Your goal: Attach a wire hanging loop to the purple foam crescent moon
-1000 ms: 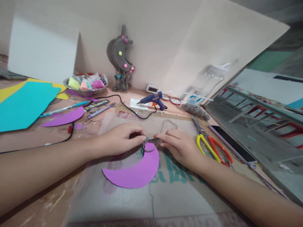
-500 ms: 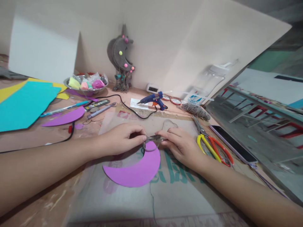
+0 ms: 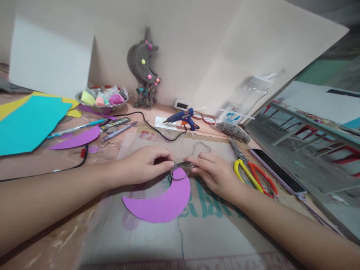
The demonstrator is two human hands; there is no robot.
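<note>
A purple crescent moon cutout (image 3: pixel 161 206) lies flat on the brown cardboard sheet (image 3: pixel 135 240) before me. Grey yarn (image 3: pixel 180 179) curves in a loop over its upper tip, and a thin strand trails behind my right hand. At that tip, my left hand (image 3: pixel 150 165) pinches the yarn between thumb and fingers. My right hand (image 3: pixel 212 170), just across from it, has its fingertips closed on the yarn too. Something dark shows between the two hands, too small to make out.
Scissors (image 3: pixel 250 172) and a phone (image 3: pixel 277 170) lie at the right. Behind are a blue glue gun (image 3: pixel 182 119), a grey yarn bundle (image 3: pixel 233 132), a plastic bottle (image 3: pixel 254 92) and a decorated grey moon (image 3: pixel 142 63). Leftward are coloured sheets (image 3: pixel 33 123), pens and a bowl (image 3: pixel 98 107).
Very little differs. The fingers of my right hand have shifted slightly at the yarn; the purple moon stays in place.
</note>
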